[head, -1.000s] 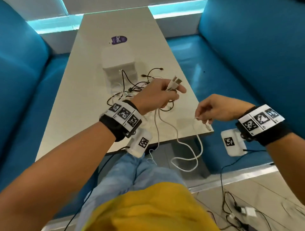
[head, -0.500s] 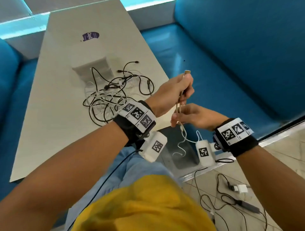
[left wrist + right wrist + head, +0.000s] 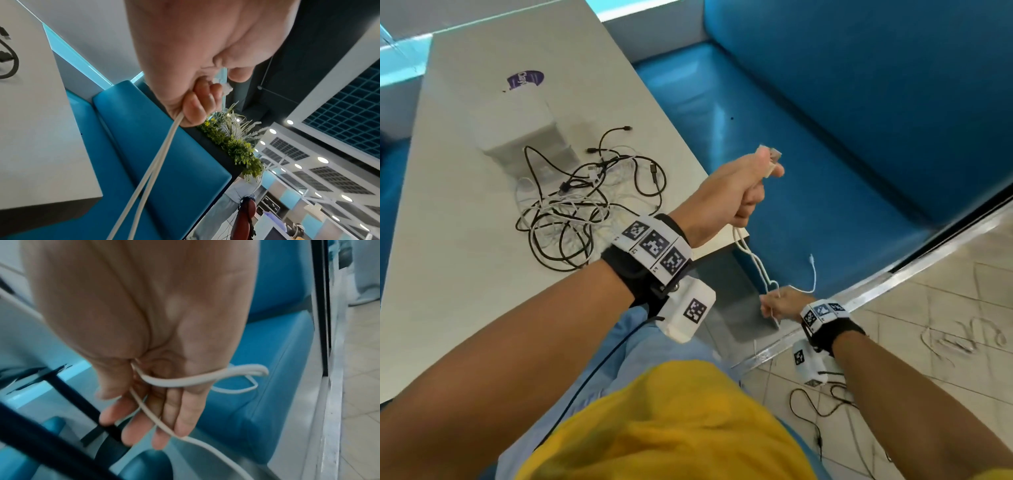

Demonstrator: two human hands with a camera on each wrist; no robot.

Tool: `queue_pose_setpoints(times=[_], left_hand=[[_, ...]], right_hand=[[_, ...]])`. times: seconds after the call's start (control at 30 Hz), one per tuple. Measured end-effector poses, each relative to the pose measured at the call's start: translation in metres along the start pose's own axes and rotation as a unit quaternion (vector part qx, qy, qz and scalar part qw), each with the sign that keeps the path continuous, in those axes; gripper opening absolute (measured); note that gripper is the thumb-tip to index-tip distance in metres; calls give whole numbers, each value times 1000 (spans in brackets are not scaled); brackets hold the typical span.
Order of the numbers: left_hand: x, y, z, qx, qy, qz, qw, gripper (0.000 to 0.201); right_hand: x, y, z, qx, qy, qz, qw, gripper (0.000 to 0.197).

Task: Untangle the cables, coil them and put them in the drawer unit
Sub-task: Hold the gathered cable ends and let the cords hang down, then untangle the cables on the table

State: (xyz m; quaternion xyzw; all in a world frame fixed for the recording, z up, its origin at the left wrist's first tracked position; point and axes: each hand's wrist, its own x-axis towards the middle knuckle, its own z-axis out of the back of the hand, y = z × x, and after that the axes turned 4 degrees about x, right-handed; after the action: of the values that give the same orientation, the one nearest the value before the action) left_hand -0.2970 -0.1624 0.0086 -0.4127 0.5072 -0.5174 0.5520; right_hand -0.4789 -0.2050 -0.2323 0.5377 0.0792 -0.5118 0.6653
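My left hand [image 3: 755, 185] is raised past the table's right edge and grips a white cable [image 3: 751, 257] in a fist, its USB plug [image 3: 772, 157] sticking out on top. In the left wrist view two white strands [image 3: 158, 155] leave that fist [image 3: 203, 99] downward. Lower down, over the floor edge, my right hand [image 3: 774, 303] holds the same cable; it runs out from under the thumb and along the loosely extended fingers [image 3: 180, 410], with a loop [image 3: 236, 371] beside the palm. A tangle of black and white cables [image 3: 582, 202] lies on the table [image 3: 448, 274] before the white drawer unit [image 3: 524, 133].
Blue bench seats [image 3: 825, 154] flank the table. A purple sticker [image 3: 525, 79] marks the table's far end. Black cables [image 3: 825, 404] lie on the tiled floor at the right. The table leg [image 3: 68, 394] stands close to my right hand.
My right hand has dropped away from the left, drawing the doubled white cable out between them. The left hand keeps its grip near the plug end.
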Motion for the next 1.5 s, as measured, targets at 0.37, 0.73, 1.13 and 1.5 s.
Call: queue_pose_setpoints(times=[0.37,0.73,1.13,1.5], left_hand=[[-7,0,20,-23,-54,-12,998,29],[-17,23,46,0,-36,35,999,29],[-27,-3,59,-171,-64,-45,982,26],[-51,13,127,-39,-164,-1,986,27]], right_hand=[[16,24,-39,-36,16,34,999,27],[-57,156,68,80,-121,241,959,18],[-63,195,5,68,51,287,954,12],[-62,230,21,19,-32,311,950,17]])
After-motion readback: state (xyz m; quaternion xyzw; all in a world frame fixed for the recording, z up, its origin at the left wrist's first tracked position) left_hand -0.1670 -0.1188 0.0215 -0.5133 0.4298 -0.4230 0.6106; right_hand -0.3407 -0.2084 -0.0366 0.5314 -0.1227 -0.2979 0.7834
